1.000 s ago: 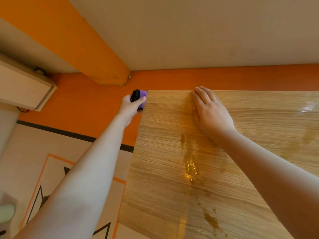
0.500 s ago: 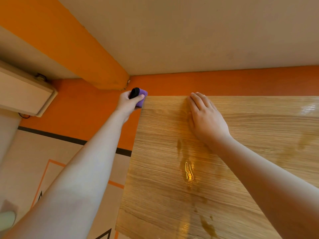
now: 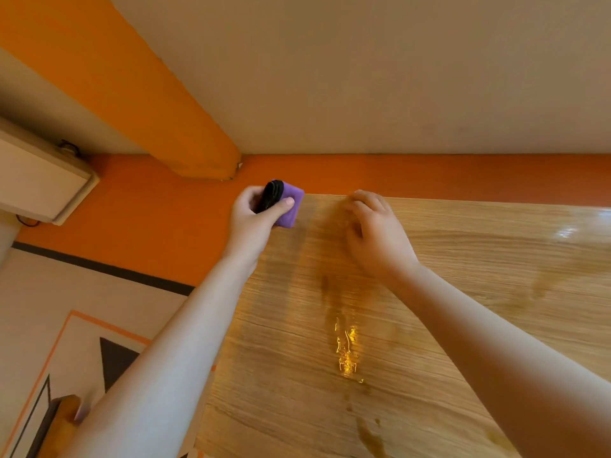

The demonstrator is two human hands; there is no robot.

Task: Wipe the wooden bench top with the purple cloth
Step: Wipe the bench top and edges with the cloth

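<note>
The pale, grained wooden bench top (image 3: 429, 325) fills the lower right of the view, and its far left corner lies under the left hand (image 3: 256, 223). That hand grips the folded purple cloth (image 3: 292, 206): the thumb (image 3: 284, 203) is across the near side and the fingers are curled round the far side. A black folded layer (image 3: 272, 195) shows inside the bundle, at its left end. The cloth sits right at the far left corner of the bench top, with its right part over the wood and its left part and the hand out past the left edge. Whether it presses on the wood cannot be told.

The right hand (image 3: 377, 236) is just beside it along the far edge, knuckles up, with its fingers (image 3: 363, 198) bent toward that edge. It is blurred, so how far it is open cannot be told; nothing shows in it.

A glossy wet streak (image 3: 344, 355) runs from near the right hand toward the near edge, and a bright glare patch (image 3: 568, 231) lies by the right edge.

Beyond the far edge runs a deep orange band (image 3: 463, 176), with a diagonal orange beam (image 3: 139, 90) meeting it. Off the left edge are a cream box (image 3: 36, 183) and a black stripe (image 3: 99, 267)
</note>
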